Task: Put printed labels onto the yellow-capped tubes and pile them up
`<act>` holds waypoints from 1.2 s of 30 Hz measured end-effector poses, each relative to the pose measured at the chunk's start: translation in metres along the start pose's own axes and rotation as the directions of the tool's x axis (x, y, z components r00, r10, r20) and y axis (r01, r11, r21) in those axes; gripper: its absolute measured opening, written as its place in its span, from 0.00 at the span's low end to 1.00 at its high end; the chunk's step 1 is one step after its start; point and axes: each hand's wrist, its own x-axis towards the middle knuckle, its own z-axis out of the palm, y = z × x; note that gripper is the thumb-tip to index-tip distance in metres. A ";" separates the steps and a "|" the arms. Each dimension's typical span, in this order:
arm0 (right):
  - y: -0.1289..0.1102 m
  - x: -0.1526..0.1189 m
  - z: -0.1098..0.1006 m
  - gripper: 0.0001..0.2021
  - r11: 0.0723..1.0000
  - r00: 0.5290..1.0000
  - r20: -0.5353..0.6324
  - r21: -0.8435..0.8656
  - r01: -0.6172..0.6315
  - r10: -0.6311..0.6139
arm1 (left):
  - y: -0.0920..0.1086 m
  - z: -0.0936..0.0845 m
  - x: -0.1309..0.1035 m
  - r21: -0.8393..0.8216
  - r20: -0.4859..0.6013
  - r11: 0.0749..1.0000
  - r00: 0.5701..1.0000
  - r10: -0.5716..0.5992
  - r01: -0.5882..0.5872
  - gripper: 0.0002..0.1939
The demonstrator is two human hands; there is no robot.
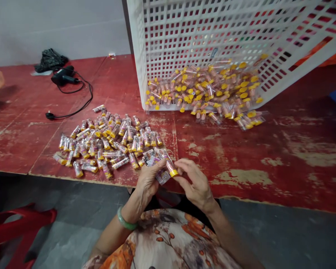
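My left fingers hold flat printed pieces; the tube sits between them and my right fingers, narrowly curled at its yellow cap, grip unclear. I'd steady it gently.

Green bangle: smooth, rounded ring on the wrist, behind the fingers of the left hand.
Floral top: off-white ground, below the fingers of both hands.
Orange flower: lower, toward the left fingers' side.
Rust-orange leaves: nearer the fingers of the right hand.
Berry sprig: round reddish-brown berries on thin dark stems, below and between both sets of fingers.
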 end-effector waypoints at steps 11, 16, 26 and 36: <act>-0.004 -0.006 0.015 0.10 0.990 0.961 -0.268 -0.136 0.033 -0.069 | -0.007 0.004 -0.013 0.050 0.001 0.997 0.999 0.054 -0.054 0.22; -0.002 -0.007 0.021 0.09 0.938 0.940 -0.285 -0.336 0.083 -0.185 | -0.012 0.003 -0.013 0.044 0.000 0.994 0.995 0.102 -0.102 0.21; 0.002 -0.002 0.019 0.07 0.936 0.959 -0.211 -0.334 0.112 -0.190 | -0.015 0.003 -0.009 0.014 0.012 0.997 0.997 0.073 -0.073 0.21; 0.001 -0.001 0.019 0.11 0.969 0.934 -0.311 -0.224 0.106 -0.174 | -0.016 0.008 -0.015 0.000 0.029 0.997 0.997 0.076 -0.076 0.23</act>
